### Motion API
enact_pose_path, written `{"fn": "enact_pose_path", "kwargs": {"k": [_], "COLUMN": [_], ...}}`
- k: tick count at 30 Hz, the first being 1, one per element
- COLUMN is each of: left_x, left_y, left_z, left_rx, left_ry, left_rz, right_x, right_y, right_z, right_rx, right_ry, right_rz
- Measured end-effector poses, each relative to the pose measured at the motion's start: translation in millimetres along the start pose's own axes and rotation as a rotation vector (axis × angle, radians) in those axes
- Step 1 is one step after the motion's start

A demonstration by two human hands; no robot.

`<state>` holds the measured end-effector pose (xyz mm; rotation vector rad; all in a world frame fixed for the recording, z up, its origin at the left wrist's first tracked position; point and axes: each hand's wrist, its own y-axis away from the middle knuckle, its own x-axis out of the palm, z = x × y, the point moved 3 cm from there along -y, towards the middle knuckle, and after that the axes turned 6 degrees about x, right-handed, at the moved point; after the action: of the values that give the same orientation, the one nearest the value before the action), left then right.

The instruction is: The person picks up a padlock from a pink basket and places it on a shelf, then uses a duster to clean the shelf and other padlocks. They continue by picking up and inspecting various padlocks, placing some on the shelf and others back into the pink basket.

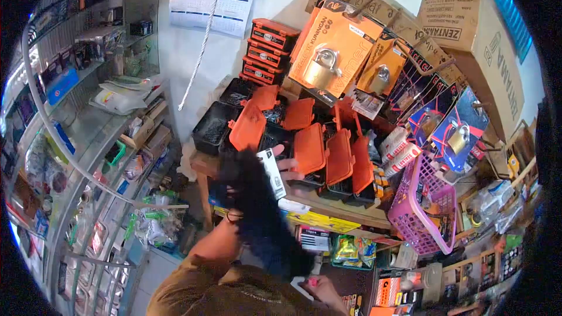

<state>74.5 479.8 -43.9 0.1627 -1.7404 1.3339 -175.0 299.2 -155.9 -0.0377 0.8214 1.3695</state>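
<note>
My left hand (287,165) reaches up to the front of the wooden bench, its fingers behind a small white package (273,173) that it holds. A dark, fuzzy shape (257,210) covers much of that hand and runs down across my chest; what it is, I cannot make out. Low in the view, my right hand (323,290) is closed near my body, with a small pink thing (313,281) at its fingers. Just beyond the left hand stand black boxes with raised orange lids (309,147). Small dark hardware fills an open black box (213,130) at the left.
Carded padlocks (324,69) hang on hooks behind the boxes. Closed orange cases (270,50) are stacked at the back. A purple basket (410,213) stands at the right. Glass shelves (88,175) line the left side, and a rope (202,47) hangs down.
</note>
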Motion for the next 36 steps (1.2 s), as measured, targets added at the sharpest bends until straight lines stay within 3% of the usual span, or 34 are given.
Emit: {"fn": "enact_pose_path", "kwargs": {"k": [1,3,4,5,7,9,10,11,12,13,15,17,18,19,21,23,25,27,29,30,31,33,34,35,36], "left_x": [26,34,28,25,25,43,50,45,39,33,32,43,33,26,28,36,46,30,8,-1,39,41,39,35,39], "left_y": [4,4,3,3,-4,5,-1,-2,-2,-2,-4,3,4,7,3,-2,-3,0,-2,0,-1,-3,-4,-4,-4], "left_z": [4,5,5,1,-7,-5,-3,-3,-3,-7,-12,-9,-8,-10,-11,-11,-8,-9,-14,-16,-11,-9,-8,-7,-7], "left_rx": [0.114,0.225,0.212,0.121,0.029,0.174,0.241,0.21,0.148,0.09,0.031,0.309,0.319,0.326,0.185,0.234,0.317,0.233,0.143,0.174,0.175,0.305,0.291,0.297,0.25], "left_ry": [-0.232,-0.137,-0.331,-0.317,-0.129,-0.276,-0.08,-0.331,-0.324,-0.317,-0.146,0.149,-0.192,-0.192,-0.3,-0.302,-0.294,-0.365,-0.139,-0.14,-0.279,-0.151,-0.415,-0.463,-0.429], "left_rz": [-0.076,-0.502,-0.423,-0.14,-0.122,-0.448,-0.489,-0.456,-0.249,-0.035,-0.007,-0.337,-0.493,-0.492,-0.078,-0.167,-0.37,-0.384,-0.048,0.005,-0.031,-0.362,-0.406,-0.455,-0.277], "right_x": [-2,-7,3,1,-6,-12,-6,-2,1,3,-2,-11,-6,-4,-2,-8,-14,-10,-5,-15,-18,-21,-17,-11,-6], "right_y": [-9,-19,-16,-15,-13,-36,-36,-35,-34,-34,-39,-40,-41,-33,-16,-41,-46,-44,-44,-24,-33,-40,-38,-33,-28], "right_z": [-9,-19,-13,-8,4,-25,-28,-29,-37,-43,-39,-35,-34,-19,14,-26,-28,-39,-43,5,-3,-7,-6,0,8], "right_rx": [-0.004,0.145,0.049,0.047,-0.115,0.029,0.018,0.007,0.011,-0.114,-0.254,0.096,0.076,0.074,-0.037,-0.147,0.07,-0.027,-0.234,-0.058,0.021,0.177,0.179,0.023,-0.136], "right_ry": [0.001,-0.129,-0.089,-0.089,0.059,-0.027,-0.017,-0.006,-0.004,0.101,0.22,0.014,0.02,0.026,-0.004,0.056,0.027,0.075,0.185,0.176,0.127,0.071,0.062,0.117,0.171], "right_rz": [0.003,0.002,0.158,0.16,0.041,-0.022,0.033,0.087,0.09,0.072,0.053,-0.057,-0.031,-0.028,0.17,0.108,-0.045,0.018,0.146,0.107,0.03,-0.017,-0.011,0.054,0.116]}}
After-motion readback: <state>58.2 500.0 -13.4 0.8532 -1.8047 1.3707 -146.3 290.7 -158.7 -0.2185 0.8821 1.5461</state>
